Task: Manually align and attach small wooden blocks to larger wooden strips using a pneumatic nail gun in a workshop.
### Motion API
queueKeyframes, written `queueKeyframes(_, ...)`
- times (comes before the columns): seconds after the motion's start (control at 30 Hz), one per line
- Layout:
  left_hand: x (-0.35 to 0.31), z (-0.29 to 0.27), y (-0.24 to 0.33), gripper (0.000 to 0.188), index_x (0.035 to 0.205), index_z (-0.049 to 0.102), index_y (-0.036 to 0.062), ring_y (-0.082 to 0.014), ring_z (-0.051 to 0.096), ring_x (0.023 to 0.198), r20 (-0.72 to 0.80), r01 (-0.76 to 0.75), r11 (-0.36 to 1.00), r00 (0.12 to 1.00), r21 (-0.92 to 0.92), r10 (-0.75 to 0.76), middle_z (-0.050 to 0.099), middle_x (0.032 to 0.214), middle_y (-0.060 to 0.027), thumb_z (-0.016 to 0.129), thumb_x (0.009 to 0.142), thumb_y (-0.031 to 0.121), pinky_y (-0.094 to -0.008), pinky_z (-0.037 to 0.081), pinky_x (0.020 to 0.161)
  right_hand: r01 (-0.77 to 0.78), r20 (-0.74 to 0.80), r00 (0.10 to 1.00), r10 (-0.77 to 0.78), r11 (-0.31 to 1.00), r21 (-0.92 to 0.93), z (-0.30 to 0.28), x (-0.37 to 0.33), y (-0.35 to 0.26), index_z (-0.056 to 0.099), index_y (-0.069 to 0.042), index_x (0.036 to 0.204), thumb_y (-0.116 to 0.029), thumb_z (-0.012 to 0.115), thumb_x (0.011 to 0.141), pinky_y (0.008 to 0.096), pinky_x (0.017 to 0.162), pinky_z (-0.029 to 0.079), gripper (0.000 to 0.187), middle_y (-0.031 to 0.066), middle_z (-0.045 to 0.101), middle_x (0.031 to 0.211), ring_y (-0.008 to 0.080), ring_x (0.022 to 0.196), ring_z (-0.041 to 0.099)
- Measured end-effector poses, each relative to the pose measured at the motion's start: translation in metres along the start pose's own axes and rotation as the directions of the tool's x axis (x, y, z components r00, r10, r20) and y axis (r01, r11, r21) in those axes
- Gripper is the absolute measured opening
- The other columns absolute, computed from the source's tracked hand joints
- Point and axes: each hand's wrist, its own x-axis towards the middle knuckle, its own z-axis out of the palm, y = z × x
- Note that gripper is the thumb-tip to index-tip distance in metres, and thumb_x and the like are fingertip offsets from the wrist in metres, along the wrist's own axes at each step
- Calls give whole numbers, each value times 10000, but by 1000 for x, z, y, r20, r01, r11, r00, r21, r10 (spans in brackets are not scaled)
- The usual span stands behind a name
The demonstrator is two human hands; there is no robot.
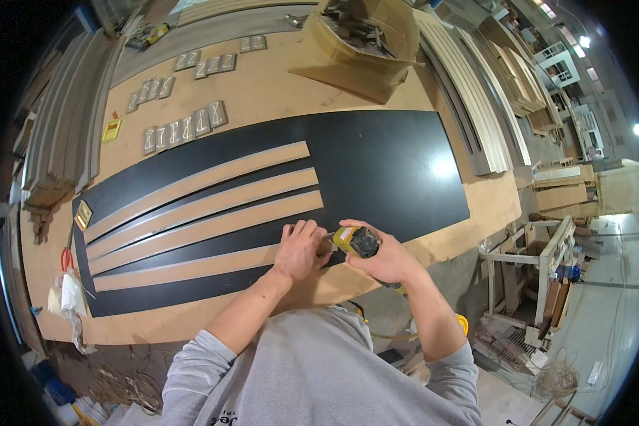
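My right hand [390,259] is wrapped round a yellow and black power drill [360,242], which points left toward the end of the nearest strip. With fingers curled, my left hand [302,248] grips that long tan strip [192,271] at its right end. The drill's tip, close to my left fingertips, is too small to make out. Beyond my hands lie three more tan strips [227,202] with pale edges, side by side and apart. All rest on a large black panel [390,163].
The panel lies on a wooden worktable [263,82]. Several small metal plates [184,129] sit in rows farther back. A cardboard box [355,53] of dark pieces stands at the far side. Red-handled tool [66,259] and plastic bag [72,295] lie left; stacked boards [67,106] flank the table.
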Motion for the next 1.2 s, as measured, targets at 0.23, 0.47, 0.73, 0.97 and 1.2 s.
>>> queueKeyframes(0.23,-2,-3,2,445,1128,656,111,-280,563,1145,-41,-37,998,998,41,39,572,1117,-78,873,784,291,-464,422,970,161,-61,984,-168,982,-102,4,2,4,588,-267,1523,-143,780,895,279,603,501,668,-4,665,924,79,640,567)
queueKeyframes(0.47,-2,-6,3,439,1121,648,104,-291,571,1129,-24,-27,1000,999,0,27,580,1114,-89,870,783,277,-470,425,955,-93,60,995,84,982,166,-2,-14,2,546,-227,1563,-106,752,933,265,588,502,674,-10,658,905,72,632,551)
queueKeyframes(0.73,0,-4,1,427,1148,652,96,-299,572,1135,-53,-40,999,998,-1,39,590,1135,-95,853,809,259,-468,426,964,-91,77,994,81,985,146,3,-16,4,566,-241,1545,-136,766,923,262,585,495,661,-24,636,821,70,613,548)
queueKeyframes(0.97,-1,-5,3,427,1156,655,95,-297,568,1143,-33,-36,999,999,24,37,589,1127,-98,850,811,255,-464,418,974,-119,51,992,117,992,49,7,-19,-7,545,-277,1562,-184,792,909,267,604,511,705,-6,656,865,77,629,579)
queueKeyframes(1.2,-21,-18,-7,472,1208,655,100,-293,551,1227,-61,11,999,998,43,-8,607,1202,-82,853,813,266,-498,389,1088,-80,35,997,73,952,294,1,-26,6,514,-248,1592,-159,804,923,283,611,515,734,18,706,1038,89,656,579)
